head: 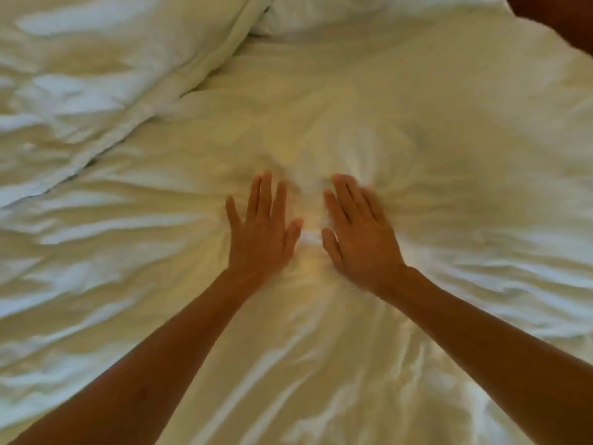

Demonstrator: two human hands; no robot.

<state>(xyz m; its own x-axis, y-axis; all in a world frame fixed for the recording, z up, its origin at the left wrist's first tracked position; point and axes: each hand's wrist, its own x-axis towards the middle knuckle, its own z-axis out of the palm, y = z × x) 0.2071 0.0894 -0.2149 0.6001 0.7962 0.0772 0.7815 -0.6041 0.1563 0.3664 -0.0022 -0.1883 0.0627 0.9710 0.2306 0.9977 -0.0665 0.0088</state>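
Both grips released: left hand (261, 234), right hand (359, 239) flat, pressing duvet (417, 123) directly beneath.

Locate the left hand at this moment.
In the head view the left hand lies flat on the white bedding just left of centre, beside the right hand, with a narrow strip of fabric between them.

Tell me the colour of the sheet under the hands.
Plain creamy white sheet, no pattern; it shows best in the head view.
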